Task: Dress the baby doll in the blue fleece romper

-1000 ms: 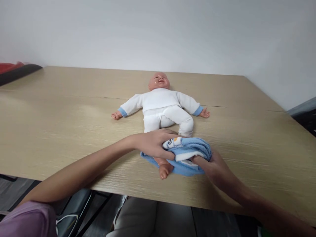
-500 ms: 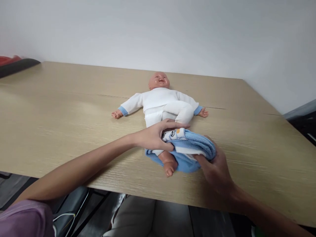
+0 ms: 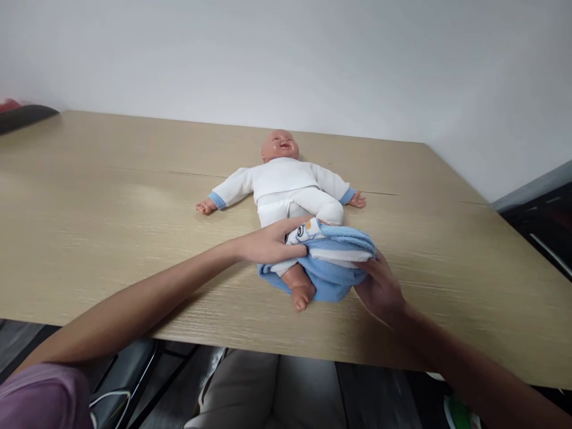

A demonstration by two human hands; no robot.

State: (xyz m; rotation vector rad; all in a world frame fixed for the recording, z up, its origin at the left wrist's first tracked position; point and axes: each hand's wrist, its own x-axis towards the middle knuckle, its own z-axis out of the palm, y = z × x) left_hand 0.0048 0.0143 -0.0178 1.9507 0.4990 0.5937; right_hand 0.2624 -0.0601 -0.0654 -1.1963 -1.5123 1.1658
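Observation:
A baby doll [image 3: 286, 182] in white clothes with blue cuffs lies on its back on the wooden table [image 3: 111, 220], head away from me. A bunched blue garment [image 3: 335, 262] with a white lining and a printed patch sits around its lower legs; one bare foot [image 3: 302, 295] sticks out toward me. My left hand [image 3: 268, 243] pinches the garment's left edge by the patch. My right hand [image 3: 379, 289] grips its right side from below.
A dark object with a red thing on it [image 3: 22, 113] lies at the table's far left corner. A dark surface [image 3: 540, 214] stands beyond the right edge. Below the near edge are my lap and a dark chair [image 3: 125, 381].
Both hands have drawn the blue garment up the doll's legs toward its body. The doll's right-side knee has bent and risen. The view has shifted slightly right.

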